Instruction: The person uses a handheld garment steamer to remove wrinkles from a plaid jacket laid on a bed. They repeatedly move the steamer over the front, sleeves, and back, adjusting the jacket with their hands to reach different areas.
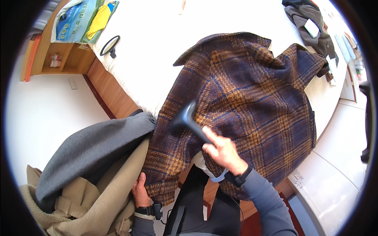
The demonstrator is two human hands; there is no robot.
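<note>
A brown, navy and mustard plaid jacket [252, 90] lies spread over the white bed, its collar away from me and one sleeve reaching toward me. My right hand [225, 151] grips a dark, glossy handheld tool [185, 118] with a broad, rounded head. That head rests against the upper part of the left sleeve; its underside is hidden, and I cannot tell what kind of tool it is. Down by the cuff, my left hand [140, 192] holds the sleeve's edge, with the thumb showing and the other fingers partly hidden.
Grey [94, 141] and beige [106, 200] coats are heaped at my left. A round black-rimmed mirror [110, 47] and a printed bag [78, 23] lie at the bed's far left. Dark clothes [311, 23] sit far right. A thin cord hangs by my right leg.
</note>
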